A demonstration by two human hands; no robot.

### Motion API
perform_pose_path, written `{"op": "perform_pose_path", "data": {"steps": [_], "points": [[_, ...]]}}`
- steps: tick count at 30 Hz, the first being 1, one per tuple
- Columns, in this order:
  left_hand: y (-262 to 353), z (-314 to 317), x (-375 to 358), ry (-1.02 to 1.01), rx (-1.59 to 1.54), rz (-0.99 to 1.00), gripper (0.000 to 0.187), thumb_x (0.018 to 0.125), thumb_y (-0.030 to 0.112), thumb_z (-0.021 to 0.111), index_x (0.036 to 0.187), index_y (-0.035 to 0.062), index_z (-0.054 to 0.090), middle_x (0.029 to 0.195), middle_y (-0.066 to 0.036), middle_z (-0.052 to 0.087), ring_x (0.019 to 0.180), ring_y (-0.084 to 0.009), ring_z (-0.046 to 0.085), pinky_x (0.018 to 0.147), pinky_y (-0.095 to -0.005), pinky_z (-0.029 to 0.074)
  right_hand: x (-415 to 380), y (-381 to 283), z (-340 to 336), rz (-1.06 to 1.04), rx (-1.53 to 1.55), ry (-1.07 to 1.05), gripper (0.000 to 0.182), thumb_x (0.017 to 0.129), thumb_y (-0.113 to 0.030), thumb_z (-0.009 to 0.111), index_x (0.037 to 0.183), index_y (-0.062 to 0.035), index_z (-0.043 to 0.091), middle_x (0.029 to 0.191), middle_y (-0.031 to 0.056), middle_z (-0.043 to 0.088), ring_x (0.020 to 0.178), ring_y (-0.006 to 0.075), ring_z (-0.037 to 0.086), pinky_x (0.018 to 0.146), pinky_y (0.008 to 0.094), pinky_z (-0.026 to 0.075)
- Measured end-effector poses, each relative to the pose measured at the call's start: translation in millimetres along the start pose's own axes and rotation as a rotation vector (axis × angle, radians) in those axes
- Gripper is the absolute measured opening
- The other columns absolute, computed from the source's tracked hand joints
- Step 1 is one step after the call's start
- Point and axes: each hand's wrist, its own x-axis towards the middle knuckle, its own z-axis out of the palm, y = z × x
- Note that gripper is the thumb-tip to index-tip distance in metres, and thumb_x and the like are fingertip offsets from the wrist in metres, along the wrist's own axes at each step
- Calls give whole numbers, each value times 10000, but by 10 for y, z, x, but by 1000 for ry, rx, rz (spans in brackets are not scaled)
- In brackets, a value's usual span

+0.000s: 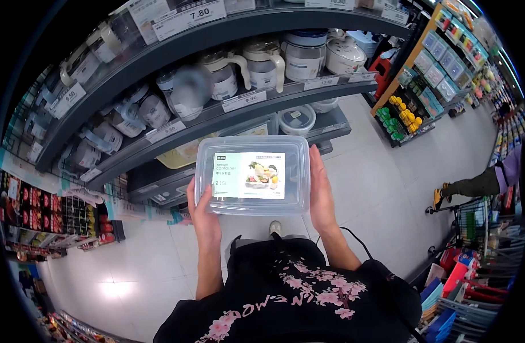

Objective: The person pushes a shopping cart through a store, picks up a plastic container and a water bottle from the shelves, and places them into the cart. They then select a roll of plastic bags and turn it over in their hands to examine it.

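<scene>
Between my two hands is a clear plastic food container (297, 171) with a lid and a green-and-white label reading 2.15L. My left hand (204, 214) grips its left side, the thumb over the front edge. Along the right side lies my right hand (321, 191), its fingers pressed to the wall and partly hidden behind it. The container is held up in front of my body, label facing me. Beyond it, a round clear tub (297, 119) and flat containers sit on the lower shelf.
Shelves (217, 108) ahead hold several handled jugs (262, 66), jars (304, 54) and price tags. At right, a person's leg (468, 186) stands near a shopping cart (471, 223). A rack with green and yellow items (405, 114) stands farther back. Packaged goods (39, 211) fill a left display.
</scene>
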Motion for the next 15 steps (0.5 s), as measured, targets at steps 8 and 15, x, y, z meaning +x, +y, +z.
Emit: {"op": "perform_pose_path", "data": {"steps": [8, 15], "points": [[151, -156, -117, 138, -42, 84, 460, 978, 164, 639, 1389, 62, 461, 1306, -105, 565, 1228, -210, 543, 1045, -371, 422, 192, 81, 350, -2, -167, -166, 734, 1086, -512, 256, 1620, -30, 114, 1686, 149, 124, 1554, 279, 124, 1254, 386, 109], [143, -194, -107, 195, -121, 102, 503, 963, 151, 659, 1409, 60, 444, 1308, -106, 558, 1215, -208, 543, 1040, -361, 420, 379, 70, 400, 44, -138, -211, 734, 1085, -513, 295, 1623, -48, 115, 1672, 187, 150, 1548, 295, 155, 1249, 398, 138]]}}
